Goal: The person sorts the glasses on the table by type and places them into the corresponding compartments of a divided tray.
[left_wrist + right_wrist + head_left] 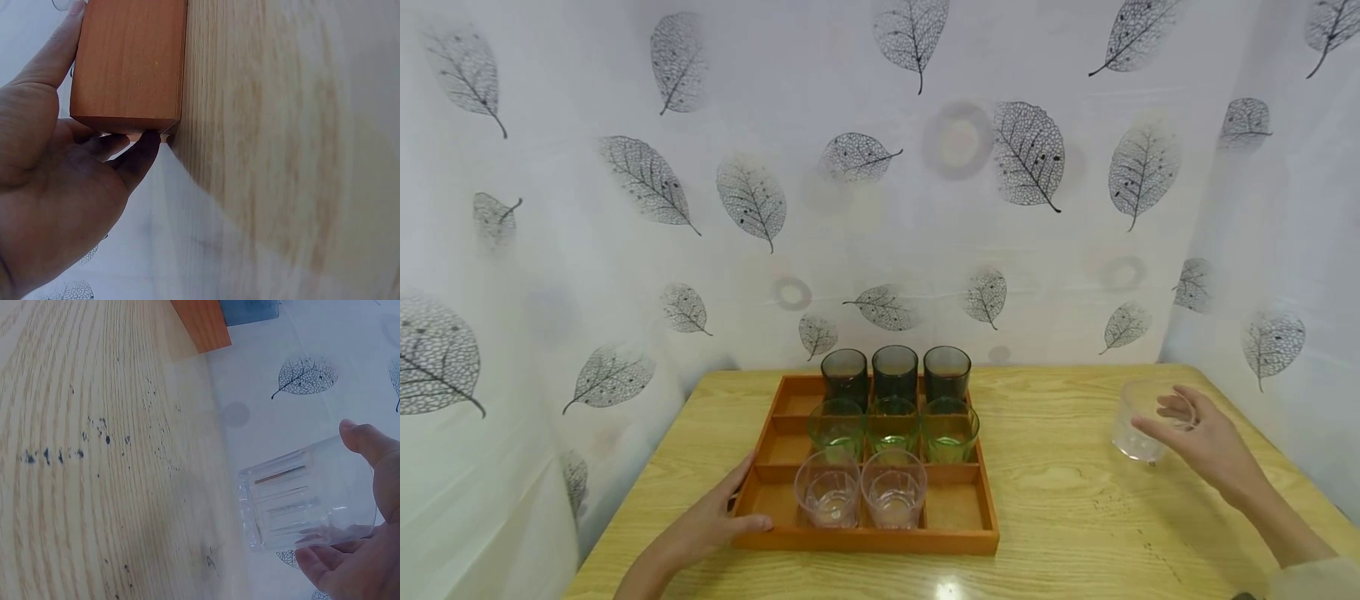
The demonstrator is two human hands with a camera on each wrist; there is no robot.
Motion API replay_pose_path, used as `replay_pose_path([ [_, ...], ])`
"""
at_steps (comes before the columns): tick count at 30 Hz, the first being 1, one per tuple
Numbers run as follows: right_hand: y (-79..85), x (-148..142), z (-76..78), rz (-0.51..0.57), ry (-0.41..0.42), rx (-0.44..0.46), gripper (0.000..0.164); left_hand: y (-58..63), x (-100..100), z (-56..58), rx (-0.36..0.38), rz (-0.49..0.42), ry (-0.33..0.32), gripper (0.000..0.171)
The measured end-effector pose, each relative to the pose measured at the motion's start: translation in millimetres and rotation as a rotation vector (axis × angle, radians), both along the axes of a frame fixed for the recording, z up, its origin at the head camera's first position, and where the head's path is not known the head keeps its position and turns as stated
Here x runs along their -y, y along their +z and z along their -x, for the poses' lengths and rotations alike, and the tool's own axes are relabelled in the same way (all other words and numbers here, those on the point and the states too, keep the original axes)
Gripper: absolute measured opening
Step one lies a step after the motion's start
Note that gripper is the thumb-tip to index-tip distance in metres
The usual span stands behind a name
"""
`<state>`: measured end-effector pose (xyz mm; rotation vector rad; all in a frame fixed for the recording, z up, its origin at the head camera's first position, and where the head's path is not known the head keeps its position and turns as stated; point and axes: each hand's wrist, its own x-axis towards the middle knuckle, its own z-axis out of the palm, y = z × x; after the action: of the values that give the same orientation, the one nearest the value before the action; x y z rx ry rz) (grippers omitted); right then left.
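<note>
My left hand grips the front left corner of a divided wooden tray, thumb on the front wall and fingers against the left side. In the left wrist view the fingertips touch the tray's wooden wall. Over at the right, my right hand holds a clear glass between thumb and fingers near its rim. The right wrist view shows that glass with ridges on its lower part. Inside the tray's front row stand two clear glasses, with bare wood at their right.
Three green glasses fill part of the tray's middle row. Behind them stand three dark grey glasses in the back row. A light wooden table lies under everything, with leaf-patterned curtains around its back and sides.
</note>
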<state>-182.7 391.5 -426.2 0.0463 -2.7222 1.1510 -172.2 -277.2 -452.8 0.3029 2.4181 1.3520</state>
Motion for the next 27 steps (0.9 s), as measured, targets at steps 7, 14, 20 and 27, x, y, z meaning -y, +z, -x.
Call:
replay_pose_path([
  [7,10.4,17.2,-5.7,-0.052,0.021,-0.021,0.095,0.6,-0.7,-0.4,0.002,0.004,-0.002,0.107],
  [14,19.8,34.9,-13.1,-0.050,0.064,-0.029,0.087,-1.3,1.5,0.5,0.004,0.007,-0.001,0.106],
  [20,25.4,54.8,-18.0,-0.043,0.086,-0.023,0.087,-2.0,2.2,0.3,0.005,0.016,0.004,0.106],
  [27,29.6,79.8,-22.7,-0.025,0.128,-0.020,0.086,-1.6,2.4,1.4,0.011,0.006,-0.001,0.106],
])
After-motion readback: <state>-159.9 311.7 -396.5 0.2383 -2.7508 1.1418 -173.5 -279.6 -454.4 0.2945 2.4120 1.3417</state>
